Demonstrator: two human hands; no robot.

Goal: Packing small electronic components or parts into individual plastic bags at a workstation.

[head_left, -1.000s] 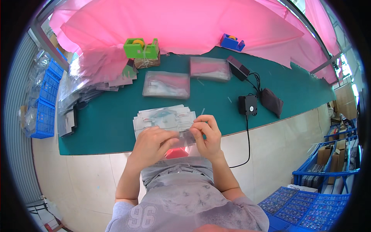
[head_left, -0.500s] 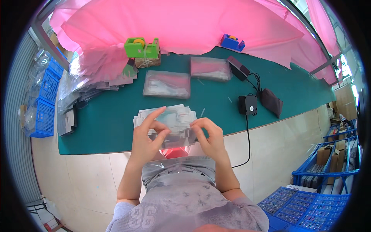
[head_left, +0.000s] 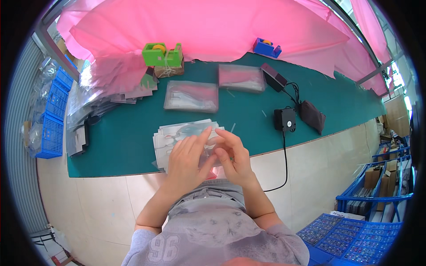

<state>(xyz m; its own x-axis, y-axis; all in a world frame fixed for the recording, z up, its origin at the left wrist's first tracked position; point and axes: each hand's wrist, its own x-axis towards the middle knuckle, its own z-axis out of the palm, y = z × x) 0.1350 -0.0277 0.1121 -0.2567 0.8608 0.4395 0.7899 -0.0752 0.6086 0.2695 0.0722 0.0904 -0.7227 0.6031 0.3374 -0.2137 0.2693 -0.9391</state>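
Note:
A loose stack of clear plastic sleeves with white card-like inserts (head_left: 166, 141) lies at the table's front edge, in front of my body. My left hand (head_left: 187, 157) reaches over its middle with fingers stretched out and thumb apart, the fingertips close to my right hand. Curled fingers and thumb of my right hand (head_left: 235, 158) close on the edge of a clear plastic sleeve (head_left: 213, 156) at the stack's right side. The hands largely hide this sleeve, and its outline is hard to make out.
Two neat piles of clear sleeves (head_left: 191, 96) (head_left: 242, 79) lie farther back. Green (head_left: 155, 57) and blue (head_left: 267, 49) tape dispensers stand by the pink cloth (head_left: 204, 31). A black box (head_left: 284, 120) with a cable sits right, a heap of sleeves (head_left: 106, 84) left.
My left hand has moved right and turned, its fingers now reaching toward the right hand. The right hand has shifted slightly, its index finger lifted. The clear sleeve has moved with them.

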